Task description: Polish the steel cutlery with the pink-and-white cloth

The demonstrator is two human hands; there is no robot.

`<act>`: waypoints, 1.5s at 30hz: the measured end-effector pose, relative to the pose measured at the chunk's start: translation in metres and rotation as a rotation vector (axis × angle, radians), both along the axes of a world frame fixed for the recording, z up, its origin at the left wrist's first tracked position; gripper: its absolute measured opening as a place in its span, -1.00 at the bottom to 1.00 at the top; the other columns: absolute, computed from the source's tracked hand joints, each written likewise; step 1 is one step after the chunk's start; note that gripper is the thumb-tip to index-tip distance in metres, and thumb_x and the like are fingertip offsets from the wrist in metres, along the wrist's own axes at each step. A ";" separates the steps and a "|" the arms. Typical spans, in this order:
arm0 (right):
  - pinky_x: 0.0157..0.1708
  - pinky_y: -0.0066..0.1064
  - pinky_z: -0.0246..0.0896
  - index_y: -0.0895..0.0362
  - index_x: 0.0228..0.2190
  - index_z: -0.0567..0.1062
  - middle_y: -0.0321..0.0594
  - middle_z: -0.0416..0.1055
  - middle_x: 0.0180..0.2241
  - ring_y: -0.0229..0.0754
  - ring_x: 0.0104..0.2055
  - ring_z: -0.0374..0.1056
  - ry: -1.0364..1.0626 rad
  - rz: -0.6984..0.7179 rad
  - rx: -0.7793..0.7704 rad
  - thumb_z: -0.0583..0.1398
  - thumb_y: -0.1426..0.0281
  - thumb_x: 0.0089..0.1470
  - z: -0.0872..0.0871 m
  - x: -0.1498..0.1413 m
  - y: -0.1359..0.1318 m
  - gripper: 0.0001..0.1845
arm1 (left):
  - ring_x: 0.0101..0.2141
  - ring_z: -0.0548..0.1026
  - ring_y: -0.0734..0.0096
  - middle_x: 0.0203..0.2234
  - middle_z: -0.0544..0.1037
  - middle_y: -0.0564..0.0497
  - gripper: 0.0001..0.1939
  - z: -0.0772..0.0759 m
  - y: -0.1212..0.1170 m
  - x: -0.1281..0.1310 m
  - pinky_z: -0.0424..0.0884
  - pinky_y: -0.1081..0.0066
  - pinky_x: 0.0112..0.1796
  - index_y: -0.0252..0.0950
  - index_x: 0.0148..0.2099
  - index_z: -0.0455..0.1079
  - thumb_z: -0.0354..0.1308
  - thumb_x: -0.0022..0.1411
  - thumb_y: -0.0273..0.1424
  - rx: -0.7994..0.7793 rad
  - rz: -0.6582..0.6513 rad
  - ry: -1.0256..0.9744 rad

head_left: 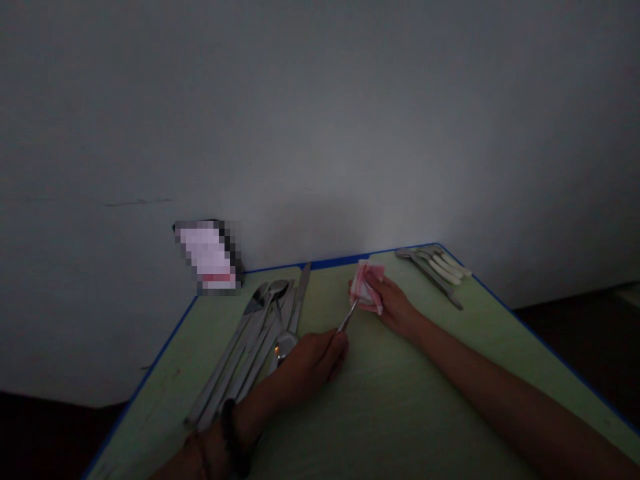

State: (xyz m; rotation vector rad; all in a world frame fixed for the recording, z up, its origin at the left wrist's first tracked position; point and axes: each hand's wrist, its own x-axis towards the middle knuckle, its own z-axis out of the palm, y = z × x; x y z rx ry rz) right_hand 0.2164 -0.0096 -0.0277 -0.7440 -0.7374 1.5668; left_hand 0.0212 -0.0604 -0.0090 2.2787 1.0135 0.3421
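Note:
My left hand [315, 360] is closed round the handle of a thin metal utensil [347, 321] that points up and right. Its far end goes into a pink and white cloth [367, 285], which my right hand [395, 303] grips in a bunch. Both hands rest low over the pale green table [400, 400]. A dark band circles my left wrist. Which kind of utensil it is stays hidden by the cloth.
A row of long metal spoons and knives [250, 347] lies left of my left hand. A smaller pile of cutlery with white handles [435, 267] sits at the far right corner. A blurred-out upright object [207, 257] stands against the grey wall. The table has a blue edge.

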 end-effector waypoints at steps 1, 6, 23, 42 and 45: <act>-0.29 -0.31 0.37 0.22 -0.33 0.49 -0.14 0.54 -0.38 -0.19 -0.39 0.45 0.001 0.000 -0.001 0.26 0.33 -0.06 0.000 0.000 0.000 -0.76 | -0.55 0.31 0.47 -0.59 0.36 0.09 -0.60 -0.001 0.000 0.000 0.18 0.46 -0.44 -0.27 -0.41 0.24 -0.30 0.37 -0.28 -0.007 0.000 -0.006; -0.26 -0.32 0.37 0.23 -0.36 0.52 -0.12 0.55 -0.34 -0.17 -0.35 0.47 -0.010 0.022 -0.001 0.20 0.49 -0.10 -0.002 0.002 0.001 -0.82 | -0.55 0.34 0.48 -0.59 0.37 0.11 -0.63 0.000 -0.001 0.001 0.21 0.47 -0.42 -0.27 -0.34 0.28 -0.28 0.37 -0.28 -0.069 0.010 -0.026; -0.30 -0.31 0.34 0.16 -0.32 0.46 -0.18 0.51 -0.39 -0.21 -0.38 0.44 0.030 -0.019 -0.012 0.23 0.12 -0.04 0.001 -0.001 0.002 -0.64 | -0.56 0.28 0.46 -0.61 0.32 0.09 -0.58 0.004 0.000 0.001 0.19 0.44 -0.46 -0.26 -0.47 0.18 -0.32 0.38 -0.28 0.024 0.021 -0.006; -0.30 -0.30 0.32 0.13 -0.32 0.45 -0.17 0.51 -0.36 -0.18 -0.38 0.41 0.038 -0.087 -0.029 0.24 0.10 -0.09 -0.003 -0.019 -0.012 -0.62 | -0.57 0.22 0.46 -0.61 0.31 0.06 -0.63 -0.006 0.001 0.000 0.13 0.43 -0.47 -0.27 -0.43 0.25 -0.24 0.33 -0.28 0.169 -0.008 0.006; -0.25 -0.30 0.33 0.13 -0.32 0.47 -0.18 0.51 -0.32 -0.19 -0.34 0.41 0.006 -0.136 0.026 0.28 0.18 -0.11 -0.003 -0.009 -0.004 -0.67 | -0.60 0.21 0.48 -0.65 0.28 0.09 -0.57 0.001 0.001 0.000 0.12 0.45 -0.50 -0.27 -0.50 0.22 -0.26 0.33 -0.24 0.049 0.008 -0.004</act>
